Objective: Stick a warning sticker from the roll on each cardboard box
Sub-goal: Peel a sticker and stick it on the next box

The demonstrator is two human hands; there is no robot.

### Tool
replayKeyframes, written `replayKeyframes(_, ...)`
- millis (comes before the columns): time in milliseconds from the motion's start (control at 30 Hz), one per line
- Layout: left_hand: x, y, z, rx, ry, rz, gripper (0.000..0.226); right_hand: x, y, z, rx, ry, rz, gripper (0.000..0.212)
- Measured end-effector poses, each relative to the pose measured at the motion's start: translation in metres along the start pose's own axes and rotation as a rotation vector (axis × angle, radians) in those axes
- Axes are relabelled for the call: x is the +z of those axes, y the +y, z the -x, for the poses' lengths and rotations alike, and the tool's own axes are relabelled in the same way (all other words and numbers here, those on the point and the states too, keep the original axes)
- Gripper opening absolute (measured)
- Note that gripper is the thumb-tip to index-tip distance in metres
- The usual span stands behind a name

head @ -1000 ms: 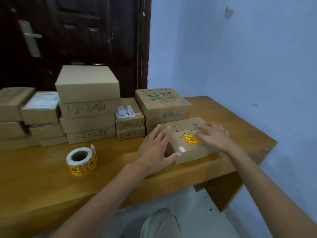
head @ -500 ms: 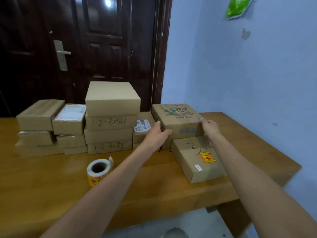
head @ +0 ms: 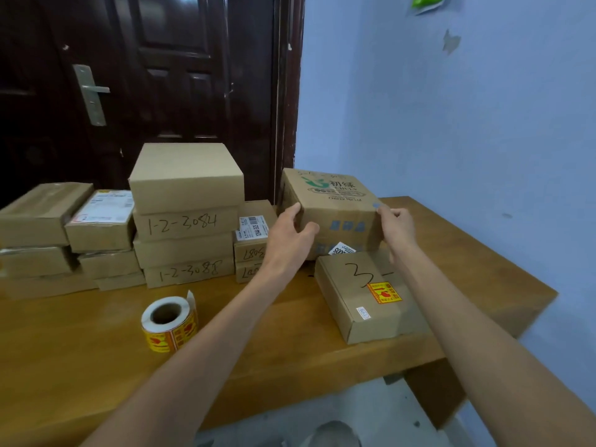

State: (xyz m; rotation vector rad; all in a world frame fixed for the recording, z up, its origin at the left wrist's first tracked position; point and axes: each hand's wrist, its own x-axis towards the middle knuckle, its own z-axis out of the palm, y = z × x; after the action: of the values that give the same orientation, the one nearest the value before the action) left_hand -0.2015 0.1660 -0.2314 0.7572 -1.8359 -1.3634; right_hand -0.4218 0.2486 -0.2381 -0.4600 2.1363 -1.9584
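While both arms are reaching up the middle of the frame, the left hand [head: 292,235] and right hand [head: 397,225] are gripping the printed box [head: 329,208] just right of centre, each with fingers curled round a side edge, the left thumb pressing on the front face. That box, bearing a green logo on top, is tilting slightly, its near bottom edge hanging over the far end of the flat box [head: 367,295] lying below it toward the lower right; whether the two are touching cannot be told. On the flat box's top a handwritten "3-" is showing, and a yellow and red sticker [head: 383,292] is sitting stuck beside it, partly behind the right forearm. In the lower left, the roll [head: 169,319] of matching stickers is standing on its edge on the table [head: 80,350], its loose end sticking upward, well apart from both hands. Behind it, across the left and centre of the frame, more boxes are sitting in stacks: a tall stack [head: 185,214] marked "1-2-3084" and "1-2-3088", lower piles at far left, and a small stack with a white label just left of the left hand. A dark door [head: 161,75] is filling the upper left, and a pale blue wall [head: 467,108] the upper right.
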Motion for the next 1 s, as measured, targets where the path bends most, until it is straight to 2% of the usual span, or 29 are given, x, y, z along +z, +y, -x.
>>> replayKeyframes(133,-0.003,-0.006,0.013,-0.095,-0.046,-0.055,0.062,0.002,0.009,0.001,-0.005,-0.038,0.123,0.024)
replayKeyframes(200,-0.008,-0.013,0.022,-0.138,-0.09,-0.08,0.069,0.003,0.011,0.002,-0.003,-0.052,0.209,0.026)
replayKeyframes(267,-0.019,-0.01,0.034,-0.101,-0.103,-0.081,0.071,0.007,0.006,0.009,-0.036,-0.041,0.348,0.021)
replayKeyframes(333,-0.039,-0.001,0.044,0.015,-0.055,-0.15,0.066,0.014,-0.008,0.021,-0.216,0.046,0.525,0.04)
replayKeyframes(400,-0.071,0.014,0.055,0.196,0.05,-0.263,0.063,0.031,-0.03,0.045,-0.467,0.083,0.553,0.05)
replayKeyframes(433,-0.089,0.021,0.059,0.291,0.12,-0.32,0.061,0.046,-0.043,0.058,-0.535,0.035,0.527,0.051)
replayKeyframes(500,-0.127,0.034,0.065,0.432,0.306,-0.403,0.052,0.083,-0.066,0.087,-0.541,-0.141,0.446,0.052)
replayKeyframes(567,-0.164,0.041,0.064,0.479,0.541,-0.425,0.042,0.122,-0.087,0.116,-0.453,-0.351,0.337,0.056)
replayKeyframes(633,-0.196,0.044,0.057,0.385,0.721,-0.361,0.044,0.153,-0.103,0.139,-0.331,-0.516,0.257,0.06)
replayKeyframes(667,-0.209,0.044,0.052,0.267,0.73,-0.293,0.051,0.166,-0.105,0.147,-0.277,-0.564,0.234,0.06)
replayKeyframes(767,-0.228,0.038,0.036,-0.08,0.506,-0.036,0.059,0.187,-0.103,0.172,-0.26,-0.564,0.234,0.054)
replayKeyframes(833,-0.231,0.03,0.036,-0.097,0.427,0.062,0.053,0.191,-0.1,0.187,-0.339,-0.504,0.24,0.055)
replayKeyframes(1000,-0.25,0.038,0.065,0.087,0.571,0.174,0.026,0.175,-0.114,0.232,-0.514,-0.437,0.124,0.032)
